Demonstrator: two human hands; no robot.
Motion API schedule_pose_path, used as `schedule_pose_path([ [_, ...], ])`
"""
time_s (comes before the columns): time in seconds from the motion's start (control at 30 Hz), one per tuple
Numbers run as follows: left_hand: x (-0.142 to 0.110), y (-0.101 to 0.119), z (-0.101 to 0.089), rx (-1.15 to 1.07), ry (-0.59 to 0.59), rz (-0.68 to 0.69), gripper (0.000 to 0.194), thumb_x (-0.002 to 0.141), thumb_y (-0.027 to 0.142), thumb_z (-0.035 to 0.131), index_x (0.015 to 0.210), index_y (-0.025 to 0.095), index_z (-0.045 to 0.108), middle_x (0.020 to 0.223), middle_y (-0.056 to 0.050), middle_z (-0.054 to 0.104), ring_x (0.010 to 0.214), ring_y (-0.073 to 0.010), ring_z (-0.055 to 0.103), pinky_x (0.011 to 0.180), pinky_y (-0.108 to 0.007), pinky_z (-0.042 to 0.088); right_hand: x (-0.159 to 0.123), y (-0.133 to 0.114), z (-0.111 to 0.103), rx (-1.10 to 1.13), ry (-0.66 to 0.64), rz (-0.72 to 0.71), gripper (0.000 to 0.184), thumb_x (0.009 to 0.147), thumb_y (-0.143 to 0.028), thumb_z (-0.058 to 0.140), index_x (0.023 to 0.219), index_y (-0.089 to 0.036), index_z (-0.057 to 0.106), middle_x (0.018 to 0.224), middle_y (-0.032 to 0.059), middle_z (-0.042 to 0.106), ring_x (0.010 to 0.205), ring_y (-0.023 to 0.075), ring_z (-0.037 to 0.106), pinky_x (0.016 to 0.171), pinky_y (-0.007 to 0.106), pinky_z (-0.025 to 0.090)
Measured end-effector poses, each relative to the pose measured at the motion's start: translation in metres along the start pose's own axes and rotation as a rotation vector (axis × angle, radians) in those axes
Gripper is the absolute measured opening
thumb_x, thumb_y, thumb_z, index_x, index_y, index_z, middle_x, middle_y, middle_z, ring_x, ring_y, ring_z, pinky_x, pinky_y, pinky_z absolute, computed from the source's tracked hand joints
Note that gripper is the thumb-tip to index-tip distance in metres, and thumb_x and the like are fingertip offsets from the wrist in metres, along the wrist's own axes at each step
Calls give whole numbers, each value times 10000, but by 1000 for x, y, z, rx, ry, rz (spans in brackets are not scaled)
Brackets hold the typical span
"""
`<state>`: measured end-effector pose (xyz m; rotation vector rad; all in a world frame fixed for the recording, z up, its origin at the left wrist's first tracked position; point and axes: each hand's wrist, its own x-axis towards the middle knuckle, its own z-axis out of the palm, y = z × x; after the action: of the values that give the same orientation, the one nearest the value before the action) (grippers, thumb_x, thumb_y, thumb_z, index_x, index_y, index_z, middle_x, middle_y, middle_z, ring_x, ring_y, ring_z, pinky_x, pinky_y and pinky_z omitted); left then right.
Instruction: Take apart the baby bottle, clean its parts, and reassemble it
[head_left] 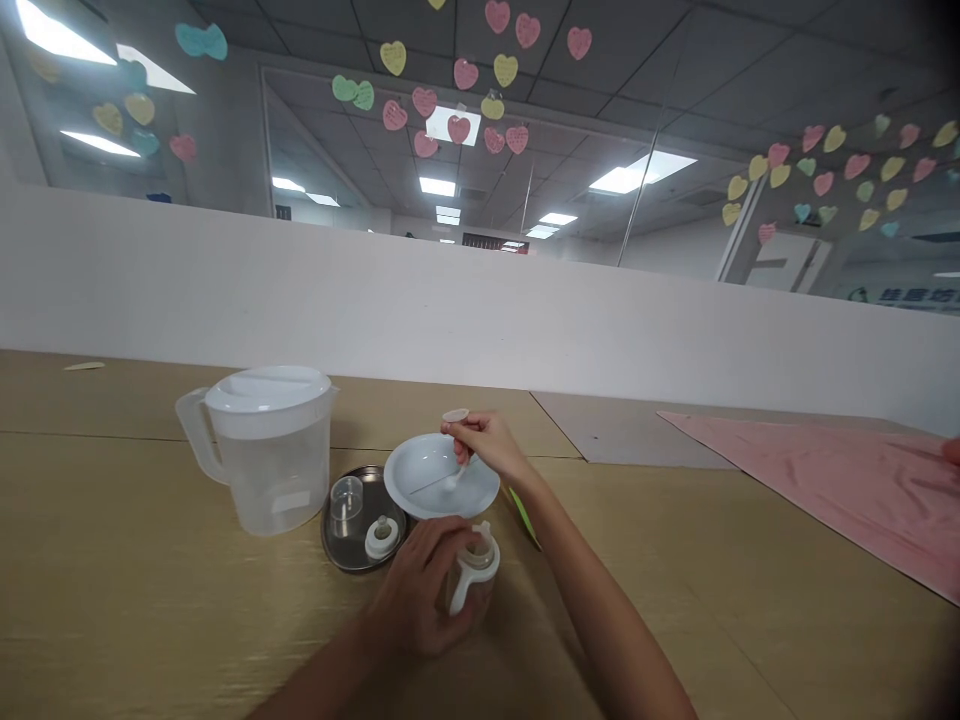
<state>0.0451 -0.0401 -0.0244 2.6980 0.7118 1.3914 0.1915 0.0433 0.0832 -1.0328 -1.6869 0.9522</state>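
Hands both closed: L hand (416, 590) wrapped round handled plastic bottle (476, 575), R hand (487, 445) pinching white spoon (455, 414) over white dish (480, 490); plastic jug (270, 480) at 10 o'clock on worktop (112, 560).

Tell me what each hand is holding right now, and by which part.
The right hand pinches a small white spoon by its handle. The left hand wraps around the body of a small handled bottle.

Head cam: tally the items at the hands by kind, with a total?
Handled baby bottle, in left hand: 1
White spoon, in right hand: 1
White dish: 1
Steel tray: 1
Small clear cup: 1
White bottle cap: 1
Clear plastic pitcher: 1
Total: 7
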Motion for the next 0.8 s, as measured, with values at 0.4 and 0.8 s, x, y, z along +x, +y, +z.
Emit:
schedule_pose_path([
  [0.4,1,-16,1,-139,144,-71,484,688,145,547,1117,190,329,1092,-130,450,1052,-247,468,866,-410,431,-33,-47,-5,-85,-337,-17,292,686,-430,640,692,-138,638,490,-35,541,440,73,489,470,198,396],
  [0.8,2,-21,-1,-138,154,-74,469,666,131,542,1091,191,353,1079,-127,497,1035,-246,499,856,-388,426,-29,-40,-6,-83,-392,1,287,687,-430,642,678,-143,629,543,-24,562,492,82,515,519,207,409],
])
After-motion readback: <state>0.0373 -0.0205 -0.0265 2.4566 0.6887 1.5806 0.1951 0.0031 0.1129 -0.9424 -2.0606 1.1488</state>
